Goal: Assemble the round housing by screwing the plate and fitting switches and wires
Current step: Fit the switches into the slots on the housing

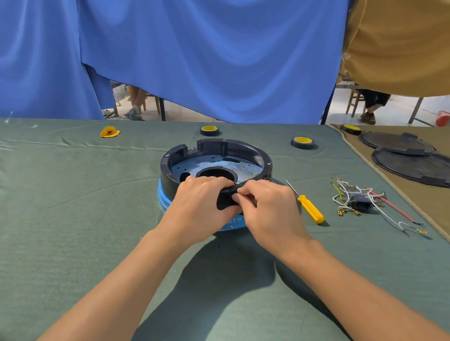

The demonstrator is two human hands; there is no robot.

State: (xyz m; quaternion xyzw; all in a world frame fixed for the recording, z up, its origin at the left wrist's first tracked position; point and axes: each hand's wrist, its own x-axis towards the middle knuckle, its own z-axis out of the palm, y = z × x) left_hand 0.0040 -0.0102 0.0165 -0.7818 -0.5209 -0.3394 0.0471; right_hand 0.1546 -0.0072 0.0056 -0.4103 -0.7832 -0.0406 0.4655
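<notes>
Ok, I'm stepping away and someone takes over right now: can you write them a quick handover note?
The left hand and the right hand both grip a black part at the near rim of the housing.
The plate lies inside the housing; screws are too small to tell.
The screwdriver and the wires lie on the cloth to the right, untouched.
Left to do: seat the black part, fit the wires.

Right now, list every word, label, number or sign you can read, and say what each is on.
Nothing legible to quote.
Blue base: faint raised marks near its front edge, too blurred to read.
Tape rolls: yellow centres, no readable print.
Black part gripped by left hand and right hand: no print visible.
</notes>
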